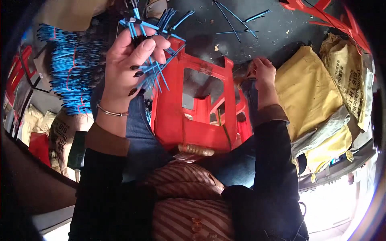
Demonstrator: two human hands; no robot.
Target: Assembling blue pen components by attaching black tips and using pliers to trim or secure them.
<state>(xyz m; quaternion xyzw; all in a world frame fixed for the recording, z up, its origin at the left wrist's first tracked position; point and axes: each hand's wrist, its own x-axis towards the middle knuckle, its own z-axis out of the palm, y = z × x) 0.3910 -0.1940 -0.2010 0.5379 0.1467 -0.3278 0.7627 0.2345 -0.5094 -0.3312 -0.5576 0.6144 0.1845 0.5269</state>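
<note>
My left hand is raised at the upper left, its fingers closed round a loose bunch of thin blue strips with black ends. The strips stick out in several directions, above and below the fingers. My right hand is at the right, beside my knee, with its fingers curled together. Whatever it may hold is hidden. Between my legs stands a red plastic stool with an open frame, just right of the bunch.
Bound bundles of similar blue strips are stacked at the left. A few loose strips lie on the dark floor ahead. Yellow sacks are at the right, and another red plastic frame is at the far right.
</note>
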